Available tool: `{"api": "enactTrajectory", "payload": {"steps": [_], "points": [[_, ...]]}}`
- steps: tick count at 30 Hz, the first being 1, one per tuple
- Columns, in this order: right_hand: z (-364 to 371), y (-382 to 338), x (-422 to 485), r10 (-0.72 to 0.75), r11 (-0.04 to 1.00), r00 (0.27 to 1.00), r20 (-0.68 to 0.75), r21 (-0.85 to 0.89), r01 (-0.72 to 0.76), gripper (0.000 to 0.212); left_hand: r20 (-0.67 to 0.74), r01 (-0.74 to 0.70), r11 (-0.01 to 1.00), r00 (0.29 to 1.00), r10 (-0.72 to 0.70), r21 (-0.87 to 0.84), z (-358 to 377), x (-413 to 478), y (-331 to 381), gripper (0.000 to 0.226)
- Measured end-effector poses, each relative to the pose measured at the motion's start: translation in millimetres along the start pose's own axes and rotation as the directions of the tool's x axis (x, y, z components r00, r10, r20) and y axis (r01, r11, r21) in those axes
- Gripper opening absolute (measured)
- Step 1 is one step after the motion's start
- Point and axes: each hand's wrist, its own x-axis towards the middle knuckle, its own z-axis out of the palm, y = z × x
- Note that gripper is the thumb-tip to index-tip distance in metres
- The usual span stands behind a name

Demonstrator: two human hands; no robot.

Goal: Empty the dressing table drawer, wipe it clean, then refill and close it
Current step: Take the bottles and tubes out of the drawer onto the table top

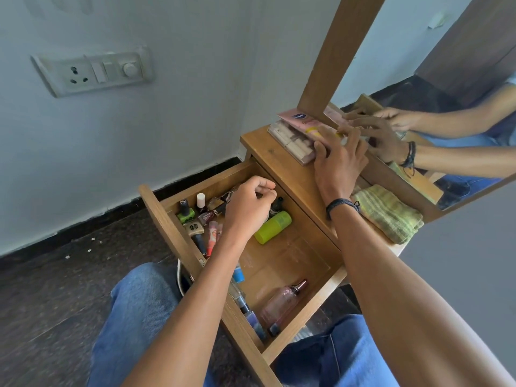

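Observation:
The wooden drawer [293, 255] of the dressing table [265, 149] stands pulled out toward my lap. Inside lie a lime-green bottle [273, 227], a pink spray bottle [282, 303], several nail polish bottles [195, 213] and some blue tubes [251, 317]. My left hand [250, 205] is down in the far part of the drawer, fingers curled round a small dark bottle that is mostly hidden. My right hand [339, 160] rests with spread fingers on a pink box [301, 121], which lies on a beige makeup palette [290, 145] on the tabletop.
A folded yellow-green cloth [388, 213] lies on the tabletop's right part. The wood-framed mirror [446, 79] rises just behind the tabletop and reflects my hands. A wall socket panel [92, 71] is at the left. My jeans-clad knees are under the drawer.

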Motion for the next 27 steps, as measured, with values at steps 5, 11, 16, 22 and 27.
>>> {"api": "enactTrajectory", "payload": {"steps": [5, 11, 16, 22, 27], "points": [[1, 1, 0, 0.009, 0.999, 1.0, 0.021, -0.045, -0.008, 0.042, -0.001, 0.004, 1.0, 1.0, -0.004, 0.024, -6, 1, -1, 0.013], [-2, -2, -2, 0.011, 0.999, 1.0, 0.013, -0.048, -0.01, 0.056, -0.012, 0.013, 0.999, 1.0, -0.013, 0.052, -10, 4, -3, 0.013], [-6, -5, -3, 0.031, 0.999, 0.999, 0.007, -0.015, -0.031, 0.053, -0.011, 0.034, 0.995, 0.999, -0.033, 0.094, -14, 7, -7, 0.013], [-11, -13, -11, -0.049, 0.999, 0.992, -0.112, 0.01, 0.05, 0.045, -0.003, 0.062, 0.947, 0.998, -0.065, 0.316, -22, 11, -16, 0.022], [-16, -26, -39, -0.178, 0.972, 0.934, -0.309, 0.095, 0.217, 0.022, 0.021, 0.063, 0.862, 0.996, -0.085, 0.502, -27, 13, -27, 0.036]]}}
